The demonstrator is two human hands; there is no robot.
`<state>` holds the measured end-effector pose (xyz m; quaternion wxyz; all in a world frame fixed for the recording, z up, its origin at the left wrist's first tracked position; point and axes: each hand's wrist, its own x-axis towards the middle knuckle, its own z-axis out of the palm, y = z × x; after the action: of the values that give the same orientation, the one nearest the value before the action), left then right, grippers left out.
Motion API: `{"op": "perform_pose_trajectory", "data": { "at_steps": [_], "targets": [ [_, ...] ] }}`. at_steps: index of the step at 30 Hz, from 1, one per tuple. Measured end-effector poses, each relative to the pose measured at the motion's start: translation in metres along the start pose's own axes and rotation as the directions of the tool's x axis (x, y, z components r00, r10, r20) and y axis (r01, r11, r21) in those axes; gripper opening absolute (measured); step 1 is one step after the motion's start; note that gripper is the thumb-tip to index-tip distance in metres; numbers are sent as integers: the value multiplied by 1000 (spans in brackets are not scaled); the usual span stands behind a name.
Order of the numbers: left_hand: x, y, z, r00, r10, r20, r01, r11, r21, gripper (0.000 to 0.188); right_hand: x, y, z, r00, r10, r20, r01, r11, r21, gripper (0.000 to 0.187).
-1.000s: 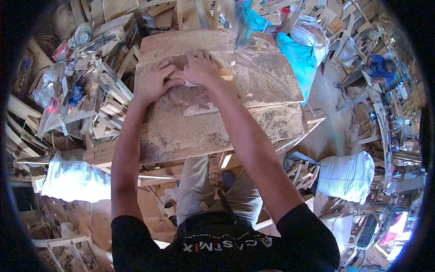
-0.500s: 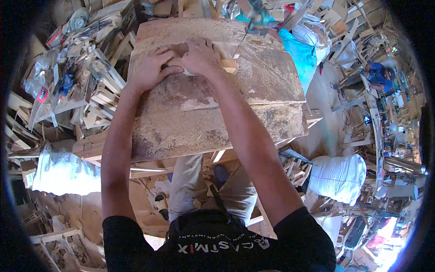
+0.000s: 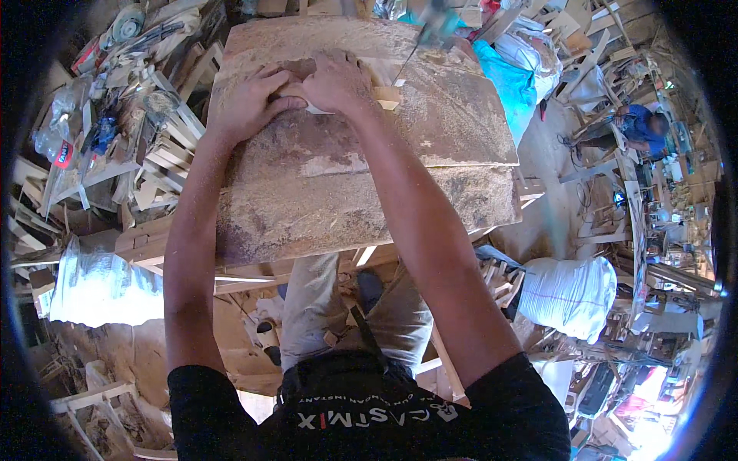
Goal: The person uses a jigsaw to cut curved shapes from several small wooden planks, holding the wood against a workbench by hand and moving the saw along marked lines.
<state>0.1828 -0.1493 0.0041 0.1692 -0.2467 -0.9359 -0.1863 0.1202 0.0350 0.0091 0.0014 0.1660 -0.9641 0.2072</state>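
Hands (image 3: pixel 336 84) higher in view, block (image 3: pixel 388 97) crosswise

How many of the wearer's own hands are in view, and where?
2: the left hand and, to its right, the right hand, both at a pale wood piece on the table. Neither is hidden, though some fingers are unclear.

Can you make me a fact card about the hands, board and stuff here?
Left hand: on a pale wooden piece, mostly hidden
Right hand: apparently on the same piece
Work surface: brown, sawdust-covered wooden board
Right of hands: small tan wooden block; thin dark rod
Can't tell: whether block and piece join
Right of board: turquoise plastic bag; bulging white sack
Far left: clear plastic bottle, red label
Far right: person in blue top
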Motion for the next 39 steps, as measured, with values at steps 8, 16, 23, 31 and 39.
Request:
{"op": "perform_pose_trajectory", "data": {
  "at_steps": [8, 16, 23, 31, 39],
  "targets": [
    [-1, -5, 3, 1000, 3, -7, -3, 1000, -15, 49, 6, 3, 4, 999, -35, -28, 35, 999, -23, 82],
    [-3, 2, 3, 999, -39, -13, 39, 999, 4, 52, 1, 2, 4, 999, -27, -34, 25, 998, -64, 68],
    [-1, -4, 6, 999, 8, -45, -11, 998, -67, 45, 11, 7, 8, 996, -65, -58, 64, 998, -16, 81],
    [-2, -13, 17, 998, 7, -61, -8, 1000, -16, 48, 3, 2, -2, 997, -77, -8, 77, 996, -33, 74],
    [0, -16, 20, 994, 44, -98, -41, 999, 36, 49, 4, 1, -1, 998, -44, -43, 41, 998, -55, 68]
  ]
}}
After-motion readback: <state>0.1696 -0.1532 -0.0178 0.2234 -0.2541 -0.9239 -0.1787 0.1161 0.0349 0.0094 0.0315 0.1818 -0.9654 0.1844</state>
